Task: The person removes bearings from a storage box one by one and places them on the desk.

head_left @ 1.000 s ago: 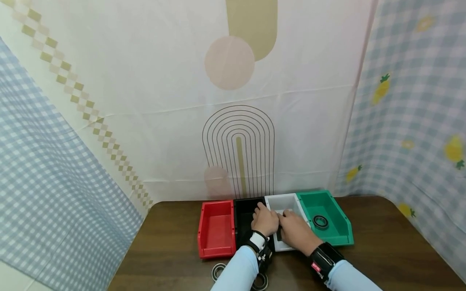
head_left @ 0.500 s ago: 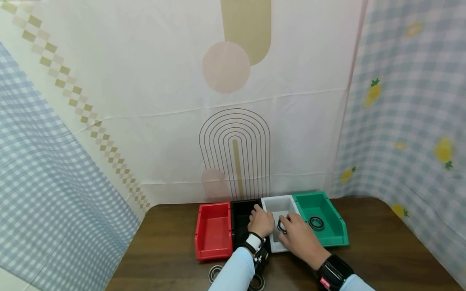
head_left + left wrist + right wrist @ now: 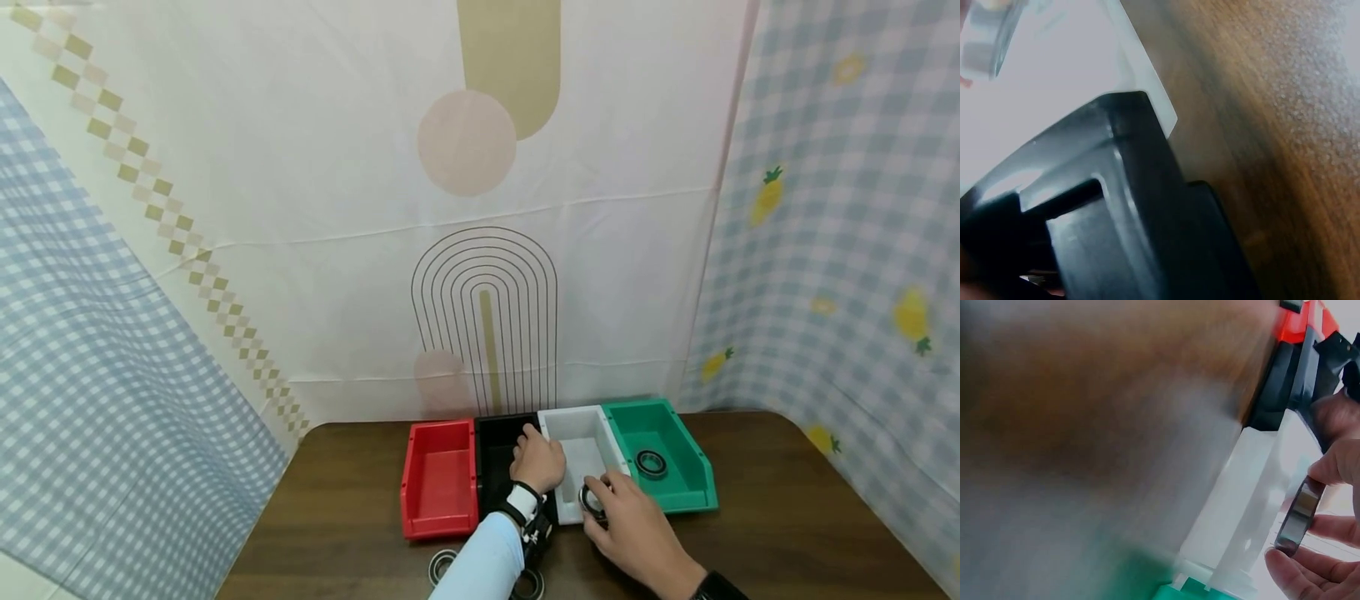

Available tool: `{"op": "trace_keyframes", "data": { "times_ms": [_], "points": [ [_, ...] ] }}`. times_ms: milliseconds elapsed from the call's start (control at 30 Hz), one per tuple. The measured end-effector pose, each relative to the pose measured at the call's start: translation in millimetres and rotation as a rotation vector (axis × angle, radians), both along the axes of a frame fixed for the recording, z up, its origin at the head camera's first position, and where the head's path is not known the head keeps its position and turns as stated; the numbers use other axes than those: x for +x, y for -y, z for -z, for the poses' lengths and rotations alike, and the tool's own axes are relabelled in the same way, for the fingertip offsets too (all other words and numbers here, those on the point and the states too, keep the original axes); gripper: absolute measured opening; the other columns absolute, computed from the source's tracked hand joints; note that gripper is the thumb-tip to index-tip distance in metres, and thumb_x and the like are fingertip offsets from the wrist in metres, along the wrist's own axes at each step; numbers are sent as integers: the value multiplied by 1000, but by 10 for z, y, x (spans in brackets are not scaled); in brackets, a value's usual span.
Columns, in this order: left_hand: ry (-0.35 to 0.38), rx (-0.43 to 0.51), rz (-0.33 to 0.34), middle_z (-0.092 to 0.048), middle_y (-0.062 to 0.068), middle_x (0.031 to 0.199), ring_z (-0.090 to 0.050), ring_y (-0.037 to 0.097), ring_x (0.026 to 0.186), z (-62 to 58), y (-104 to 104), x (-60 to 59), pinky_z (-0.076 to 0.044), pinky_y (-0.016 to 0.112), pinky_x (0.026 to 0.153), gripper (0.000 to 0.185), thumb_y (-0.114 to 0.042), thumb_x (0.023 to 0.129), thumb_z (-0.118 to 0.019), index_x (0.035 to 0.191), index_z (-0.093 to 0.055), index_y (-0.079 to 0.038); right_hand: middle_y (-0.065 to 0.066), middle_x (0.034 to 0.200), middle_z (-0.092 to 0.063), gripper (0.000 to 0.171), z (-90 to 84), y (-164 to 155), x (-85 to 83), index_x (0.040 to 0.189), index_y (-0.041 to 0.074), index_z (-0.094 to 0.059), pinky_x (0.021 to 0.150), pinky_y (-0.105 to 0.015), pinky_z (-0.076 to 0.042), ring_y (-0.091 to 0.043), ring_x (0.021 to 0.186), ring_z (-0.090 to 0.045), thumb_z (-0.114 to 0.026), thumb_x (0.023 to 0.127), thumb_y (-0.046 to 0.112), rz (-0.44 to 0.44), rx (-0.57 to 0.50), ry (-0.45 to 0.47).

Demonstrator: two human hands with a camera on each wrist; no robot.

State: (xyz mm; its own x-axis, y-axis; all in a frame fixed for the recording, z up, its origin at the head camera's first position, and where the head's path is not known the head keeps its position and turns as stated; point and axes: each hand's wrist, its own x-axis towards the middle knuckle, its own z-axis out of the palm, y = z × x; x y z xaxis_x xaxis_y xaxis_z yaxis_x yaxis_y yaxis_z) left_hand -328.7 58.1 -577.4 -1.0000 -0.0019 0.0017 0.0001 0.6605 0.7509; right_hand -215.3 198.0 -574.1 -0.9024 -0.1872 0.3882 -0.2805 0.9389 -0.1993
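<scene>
A ball bearing (image 3: pixel 591 502) is pinched between the thumb and fingers of my right hand (image 3: pixel 637 533), over the front of the white bin (image 3: pixel 581 437). The right wrist view shows that bearing (image 3: pixel 1299 517) edge-on between the fingertips. My left hand (image 3: pixel 540 462) lies over the black bin (image 3: pixel 495 429), beside the white bin. Its fingertips are mostly hidden, and whether they hold anything cannot be told. Another bearing (image 3: pixel 651 464) lies flat in the green bin (image 3: pixel 693 483).
A red bin (image 3: pixel 441 475) stands at the left end of the row. On the brown table (image 3: pixel 337 508), in front of the bins, lie a bearing (image 3: pixel 441 565) and a second bearing (image 3: pixel 531 585), both partly covered by the left sleeve. A patterned cloth (image 3: pixel 360 292) hangs behind.
My right hand has drawn away from beside the left hand, bringing the bearing toward the front right of the white bin. The left hand stays almost where it was.
</scene>
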Motion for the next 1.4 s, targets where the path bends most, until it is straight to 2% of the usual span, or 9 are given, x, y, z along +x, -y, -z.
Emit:
{"op": "trace_keyframes", "data": {
  "times_ms": [267,567,700,800,933,1033,1233,1400],
  "points": [
    [11,-1,-3,-53,38,146,-56,54,129,-74,3,48,-50,67,98,61,-26,110,-50,157,-35,9,5,101,-64,43,-105,-2,157,124,12,-77,71,-28,-51,-7,86,-58,-87,86,27,19,-29,23],
    [12,3,-16,-54,36,147,-56,52,128,13,8,-40,-50,66,99,62,-27,109,-49,158,-34,8,9,97,-61,39,-135,-9,223,122,15,-77,71,-27,-49,-3,81,-51,-85,86,28,25,-42,78],
    [14,8,-19,-54,36,147,-56,52,129,2,-8,-26,-49,67,100,62,-26,109,-50,158,-35,8,9,96,-59,39,-140,-36,259,122,15,-77,70,-26,-46,-3,79,-46,-86,87,27,35,-69,146],
    [16,10,-17,-53,36,147,-55,52,130,-16,-9,-8,-49,67,100,61,-26,109,-50,158,-35,8,10,93,-56,38,-146,-55,287,121,15,-77,68,-24,-42,-2,77,-42,-86,87,27,23,-87,182],
    [13,9,-13,-53,36,148,-55,53,131,-9,-6,-14,-49,67,100,62,-27,109,-50,158,-34,8,10,92,-54,39,-151,-87,318,120,13,-77,65,-23,-38,-1,74,-39,-87,86,29,-39,-94,203],
    [14,8,-10,-52,36,149,-54,53,133,25,-7,-30,-49,67,101,63,-27,109,-49,159,-33,8,9,93,-56,39,-154,-111,335,119,13,-76,64,-25,-38,-2,74,-41,-87,86,31,-91,-101,266],
    [23,16,0,-51,36,150,-53,53,133,39,5,-31,-49,67,102,63,-28,110,-48,160,-32,7,8,98,-60,38,-124,-157,315,117,13,-76,69,-31,-49,-3,79,-52,-85,86,32,-157,-80,404],
    [31,20,14,-49,37,152,-52,54,134,31,22,-35,-48,67,103,64,-28,110,-48,161,-30,7,-3,110,-69,40,-97,-197,266,118,8,-76,81,-42,-58,-18,95,-67,-86,85,28,-161,-73,543]
  ]
}}
